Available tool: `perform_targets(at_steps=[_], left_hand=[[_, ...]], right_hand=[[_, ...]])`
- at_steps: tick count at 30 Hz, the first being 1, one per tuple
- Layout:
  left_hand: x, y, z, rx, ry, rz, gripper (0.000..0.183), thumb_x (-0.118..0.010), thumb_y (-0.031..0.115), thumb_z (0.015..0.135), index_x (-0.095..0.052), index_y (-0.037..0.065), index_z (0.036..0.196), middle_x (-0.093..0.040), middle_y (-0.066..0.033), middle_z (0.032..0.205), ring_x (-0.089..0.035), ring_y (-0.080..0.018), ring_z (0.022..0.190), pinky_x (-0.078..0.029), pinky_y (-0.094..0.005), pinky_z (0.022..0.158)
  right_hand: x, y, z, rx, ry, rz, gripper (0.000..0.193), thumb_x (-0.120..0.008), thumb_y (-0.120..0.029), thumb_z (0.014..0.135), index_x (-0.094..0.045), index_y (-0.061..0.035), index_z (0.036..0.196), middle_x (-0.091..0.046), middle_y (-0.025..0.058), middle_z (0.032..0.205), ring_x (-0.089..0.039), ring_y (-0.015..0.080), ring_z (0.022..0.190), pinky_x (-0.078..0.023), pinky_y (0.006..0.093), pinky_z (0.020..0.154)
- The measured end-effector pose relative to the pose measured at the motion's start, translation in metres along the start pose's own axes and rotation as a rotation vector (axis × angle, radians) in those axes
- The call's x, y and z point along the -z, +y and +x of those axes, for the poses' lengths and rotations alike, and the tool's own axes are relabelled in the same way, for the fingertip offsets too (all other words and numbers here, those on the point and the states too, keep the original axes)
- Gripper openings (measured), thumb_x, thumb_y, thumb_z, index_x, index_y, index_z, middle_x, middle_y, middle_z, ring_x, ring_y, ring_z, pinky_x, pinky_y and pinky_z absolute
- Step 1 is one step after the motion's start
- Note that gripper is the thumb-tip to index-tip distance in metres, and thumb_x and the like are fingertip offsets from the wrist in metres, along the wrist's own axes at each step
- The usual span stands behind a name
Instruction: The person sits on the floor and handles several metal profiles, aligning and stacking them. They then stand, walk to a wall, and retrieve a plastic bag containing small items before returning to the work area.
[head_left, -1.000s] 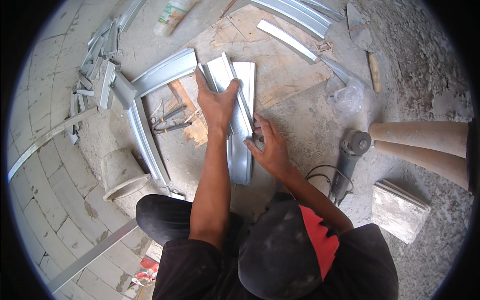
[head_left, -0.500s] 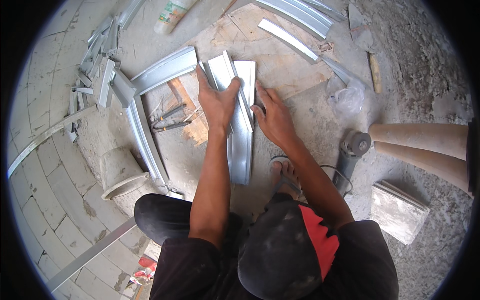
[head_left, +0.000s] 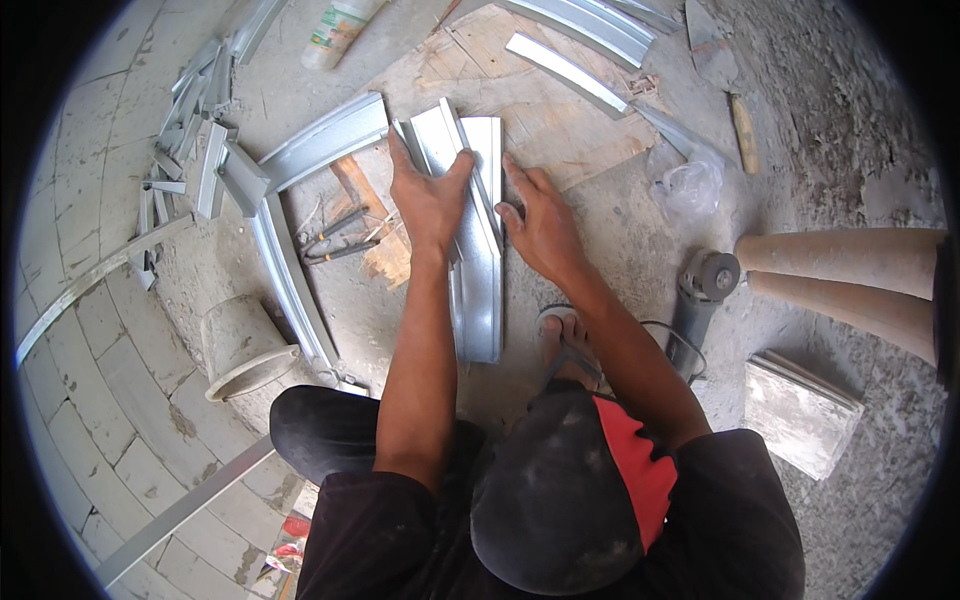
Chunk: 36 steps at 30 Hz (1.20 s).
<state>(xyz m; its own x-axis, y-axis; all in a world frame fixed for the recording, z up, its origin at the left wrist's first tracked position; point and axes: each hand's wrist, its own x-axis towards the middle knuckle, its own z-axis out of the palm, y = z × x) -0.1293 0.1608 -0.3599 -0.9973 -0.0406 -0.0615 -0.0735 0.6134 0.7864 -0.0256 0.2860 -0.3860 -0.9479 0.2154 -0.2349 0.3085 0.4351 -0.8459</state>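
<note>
Two short galvanized metal channels lie in front of me, one across the other. The upper metal channel [head_left: 432, 132] sits at a slight tilt over the lower metal channel [head_left: 480, 315]. My left hand [head_left: 432, 205] spans the upper piece, its thumb on the right edge and its forefinger at the left edge. Along the right side of the lower channel rests my right hand [head_left: 545, 228], fingers stretched and partly spread, touching or very near the edge. The underside of both channels is hidden.
An angle grinder [head_left: 700, 290] stands by my right foot. Pliers-like tools [head_left: 340, 238] lie left of the channels. More metal offcuts [head_left: 195, 120], a bucket [head_left: 240, 345], a plastic bag [head_left: 690, 190], stacked tiles [head_left: 800, 415] and a trowel [head_left: 742, 135] lie around. Bare legs [head_left: 840, 270] appear at right.
The view has shifted slightly. Both hands keep nearly the same place on the channels, and the right fingers are a little more bent.
</note>
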Motion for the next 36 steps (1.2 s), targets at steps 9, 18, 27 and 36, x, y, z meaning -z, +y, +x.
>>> perform_targets(at_steps=[9,18,27,36], left_hand=[[0.001,-0.005,0.001,0.005,0.003,0.048,0.107,-0.087,0.025,0.074,-0.031,-0.019,0.154,-0.068,-0.0358,0.122,-0.072,-0.0349,0.108,-0.054,-0.0364,0.1],[0.002,-0.005,-0.001,0.037,0.005,0.013,0.108,-0.088,0.025,0.074,-0.032,-0.02,0.154,-0.067,-0.035,0.126,-0.071,-0.0347,0.111,-0.052,-0.036,0.103],[0.007,-0.003,0.001,0.105,-0.073,-0.013,0.104,-0.087,0.031,0.079,-0.034,-0.018,0.154,-0.055,-0.0349,0.147,-0.055,-0.037,0.138,-0.041,-0.0383,0.116],[0.005,-0.007,-0.002,0.073,-0.03,-0.006,0.104,-0.087,0.032,0.079,-0.034,-0.017,0.154,-0.054,-0.0342,0.148,-0.053,-0.037,0.14,-0.04,-0.039,0.117]], right_hand=[[0.001,0.0,0.002,-0.037,-0.007,0.006,0.067,-0.071,-0.013,0.096,-0.046,-0.012,0.158,-0.06,0.0161,0.131,-0.063,0.0365,0.118,-0.051,0.0432,0.102],[0.004,-0.004,0.003,-0.086,-0.034,0.031,0.068,-0.071,-0.014,0.095,-0.047,-0.0149,0.159,-0.059,0.0153,0.131,-0.063,0.0357,0.116,-0.051,0.0428,0.102],[0.004,-0.002,0.003,-0.059,-0.015,0.033,0.067,-0.072,-0.013,0.094,-0.049,-0.0137,0.157,-0.059,0.0159,0.13,-0.063,0.0369,0.115,-0.052,0.044,0.101],[0.001,0.002,0.003,-0.053,-0.014,0.029,0.066,-0.072,-0.013,0.095,-0.049,-0.0137,0.157,-0.059,0.0146,0.131,-0.063,0.0357,0.116,-0.051,0.0428,0.102]])
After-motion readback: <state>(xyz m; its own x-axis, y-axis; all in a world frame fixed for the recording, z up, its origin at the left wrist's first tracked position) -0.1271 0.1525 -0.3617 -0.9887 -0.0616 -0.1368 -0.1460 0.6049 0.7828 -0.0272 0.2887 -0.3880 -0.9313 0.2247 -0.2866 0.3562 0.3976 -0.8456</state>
